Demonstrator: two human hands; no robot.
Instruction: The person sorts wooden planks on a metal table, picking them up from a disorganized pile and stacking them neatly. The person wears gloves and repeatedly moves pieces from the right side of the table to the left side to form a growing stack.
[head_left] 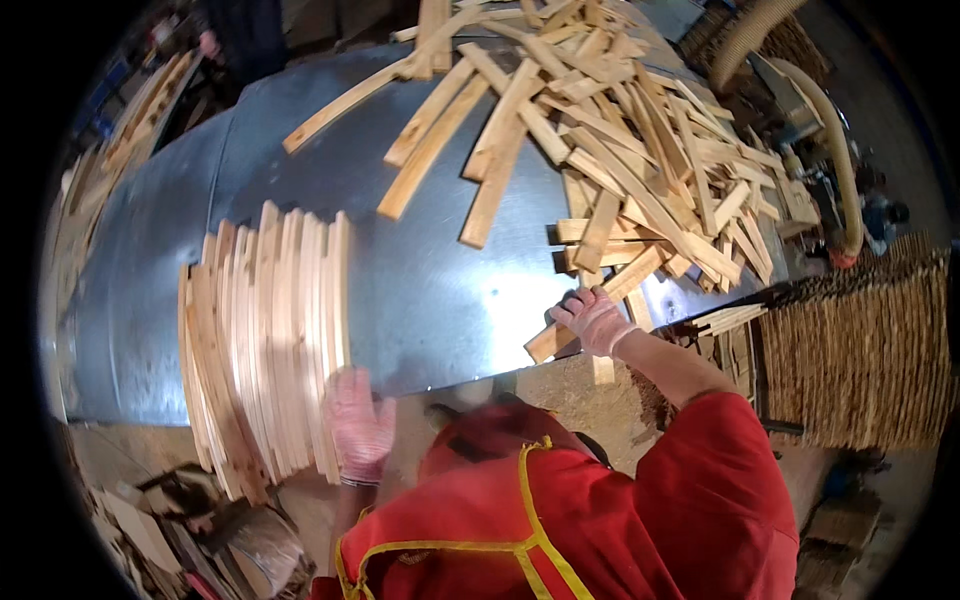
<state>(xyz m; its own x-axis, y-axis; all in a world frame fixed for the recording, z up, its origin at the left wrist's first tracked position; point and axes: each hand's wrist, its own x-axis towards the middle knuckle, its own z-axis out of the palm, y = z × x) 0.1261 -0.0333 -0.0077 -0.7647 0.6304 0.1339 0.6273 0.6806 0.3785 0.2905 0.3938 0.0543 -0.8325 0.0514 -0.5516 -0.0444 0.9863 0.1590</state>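
My left hand, in a thin pale glove, lies flat with the thumb apart against the near right end of a row of light wooden strips. These stand side by side on the metal table, their near ends jutting past its front edge. At the front of a loose heap of wooden strips, my gloved right hand has its fingers bent round a wooden strip. That strip slants along the table edge; the palm hides part of it. Another strip end pokes out below the hand.
Tall stacks of thin wooden pieces stand right of the table. A ribbed hose curves down at the far right. More long boards lie along the left side. Offcuts and a plastic-wrapped bundle are on the floor at lower left.
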